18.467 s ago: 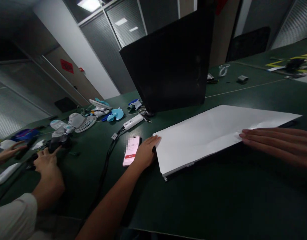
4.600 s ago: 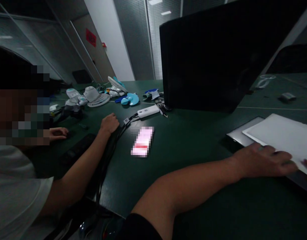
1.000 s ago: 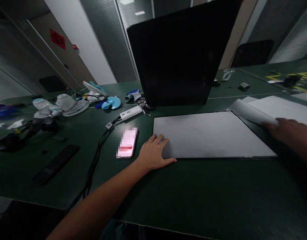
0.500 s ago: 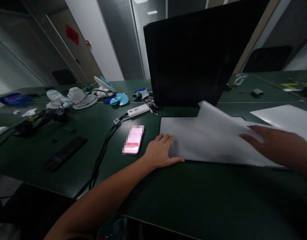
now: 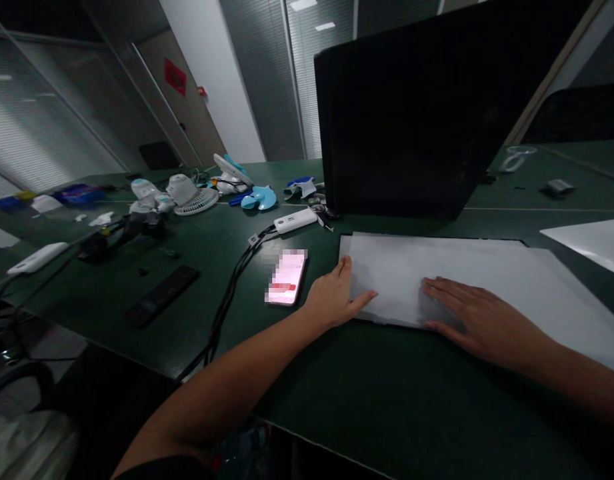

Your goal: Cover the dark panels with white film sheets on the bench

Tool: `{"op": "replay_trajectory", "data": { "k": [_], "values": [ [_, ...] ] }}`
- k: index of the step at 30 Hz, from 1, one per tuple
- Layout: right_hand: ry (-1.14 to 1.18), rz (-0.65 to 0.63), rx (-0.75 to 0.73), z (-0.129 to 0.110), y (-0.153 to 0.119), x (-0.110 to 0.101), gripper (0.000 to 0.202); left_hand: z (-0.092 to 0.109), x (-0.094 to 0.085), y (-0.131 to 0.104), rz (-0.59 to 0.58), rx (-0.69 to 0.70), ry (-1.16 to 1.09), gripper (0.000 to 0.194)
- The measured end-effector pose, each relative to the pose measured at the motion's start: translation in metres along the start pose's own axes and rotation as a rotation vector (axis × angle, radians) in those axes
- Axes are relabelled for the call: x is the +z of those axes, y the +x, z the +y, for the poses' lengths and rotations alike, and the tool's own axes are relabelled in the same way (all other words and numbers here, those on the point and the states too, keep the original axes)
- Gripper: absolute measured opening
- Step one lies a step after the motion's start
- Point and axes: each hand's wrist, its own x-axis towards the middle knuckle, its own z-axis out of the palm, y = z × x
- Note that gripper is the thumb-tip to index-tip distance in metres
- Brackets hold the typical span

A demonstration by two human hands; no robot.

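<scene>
A large white sheet of paper [image 5: 387,260] lies over a flat dark-edged panel [image 5: 345,245] on the green table. At the sheet's left edge rests my left hand [image 5: 333,293], thumb spread away from the fingers, gripping nothing. My right hand [image 5: 479,320] lies flat on the paper's middle, its fingers stretched out to the left. To the right, the sheet reaches past the panel and out toward the table's right side. Left of my left hand is a phone [image 5: 287,279] with a lit pink screen, partly pixelated.
Behind the paper stands a big black monitor [image 5: 417,133]. Black cables [image 5: 231,283] run to a white power strip [image 5: 295,221]. A black remote-like bar [image 5: 164,295], fan parts [image 5: 197,200] and a blue fan blade [image 5: 259,198] lie leftward. Another white sheet [image 5: 599,243] is at right.
The sheet's lifted, curled edge has come down flat over the panel. My right hand has let go of it and moved left onto the paper. The view has shifted left.
</scene>
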Motion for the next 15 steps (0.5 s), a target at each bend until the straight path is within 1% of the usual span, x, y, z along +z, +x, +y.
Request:
{"op": "replay_trajectory", "data": {
  "k": [4, 6, 8, 9, 11, 12, 13, 15],
  "values": [
    [0.019, 0.003, -0.053, -0.014, 0.000, -0.001, 0.076, 0.001, 0.001, 0.002, 0.001, -0.029, 0.010, 0.082],
    [0.035, -0.008, -0.074, -0.020, 0.000, -0.002, 0.076, 0.001, 0.001, 0.003, 0.010, -0.036, 0.010, 0.078],
    [0.066, -0.020, -0.082, -0.019, 0.000, -0.005, 0.077, 0.000, 0.003, 0.004, 0.019, -0.039, 0.012, 0.077],
    [0.083, -0.019, -0.077, -0.016, 0.000, -0.006, 0.077, -0.001, 0.004, 0.004, 0.024, -0.039, 0.016, 0.076],
    [0.090, 0.009, -0.022, 0.002, 0.000, -0.010, 0.076, -0.002, 0.006, 0.004, 0.032, -0.040, 0.027, 0.075],
    [0.072, 0.020, 0.032, 0.017, -0.002, -0.011, 0.076, -0.002, 0.007, 0.004, 0.035, -0.042, 0.032, 0.074],
    [0.043, 0.028, 0.108, 0.034, -0.004, -0.012, 0.077, -0.002, 0.008, 0.004, 0.039, -0.049, 0.036, 0.074],
    [-0.028, 0.027, 0.299, 0.077, -0.014, -0.012, 0.081, -0.001, 0.008, 0.004, 0.038, -0.066, 0.041, 0.072]
  ]
}}
